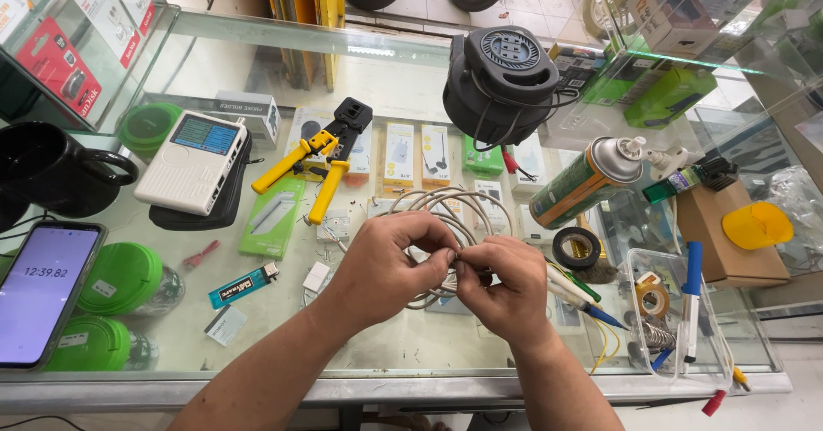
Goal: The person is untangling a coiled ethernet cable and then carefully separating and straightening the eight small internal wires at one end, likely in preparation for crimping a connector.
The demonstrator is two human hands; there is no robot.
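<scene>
A coil of pale cable (446, 204) is held over the glass worktop (403, 345), just in front of the body. The left hand (386, 264) is closed around the near part of the coil, thumb and fingers curled in toward the right. The right hand (506, 285) is closed as well, its fingertips pinched on something small where the two hands meet; this is probably the loose end of the cable, though it is hidden by the fingers. The loops rise away from the hands toward the far side of the worktop, so the bulk of the coil lies beyond the knuckles while the pinched end sits between the hands, nearer the right one. The short stretch gripped there appears to run left to right.

A yellow-handled crimping tool (313, 161) is laid beyond the left hand, well apart from it, handles pointing toward the person. Next to it a white tester (195, 161) is seen on a dark pouch. A spray can (583, 178) lies tilted beyond the right hand, with a roll of black tape (574, 247) just beside that hand. A phone (43, 294) rests at the left edge, and a clear tray (673, 362) of pens at the right.
</scene>
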